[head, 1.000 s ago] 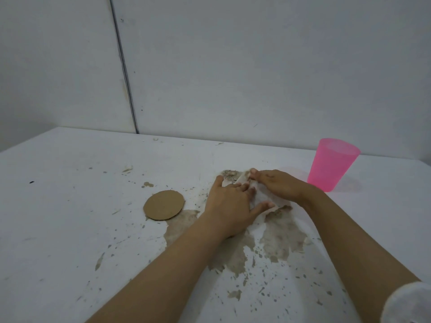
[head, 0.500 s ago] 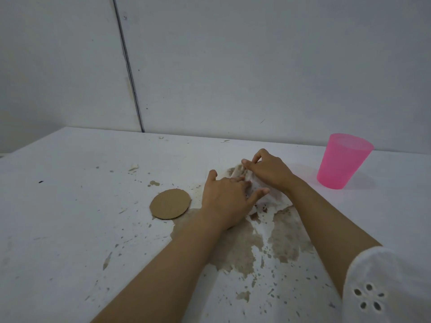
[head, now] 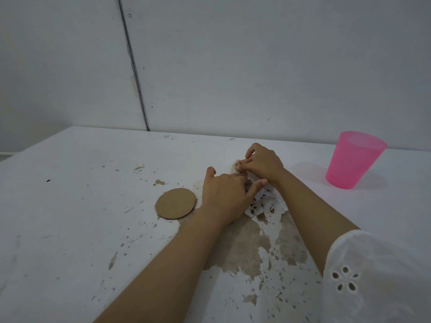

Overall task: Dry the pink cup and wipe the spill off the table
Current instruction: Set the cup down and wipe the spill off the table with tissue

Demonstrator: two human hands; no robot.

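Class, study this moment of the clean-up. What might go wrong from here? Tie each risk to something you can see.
1. The tissue, pressed by the left hand and pinched by the right hand, is already blotched brown. It may tear or smear the spill instead of lifting it.
2. The cardboard disc lies beside the spill's edge and may soak up liquid.
3. The white sleeve hangs near the splashes and may stain.

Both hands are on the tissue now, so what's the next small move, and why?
Probably drag the tissue toward you across the brown spill. The left hand presses on the tissue and the right hand pinches its far edge, but most of the patch lies nearer and uncovered.
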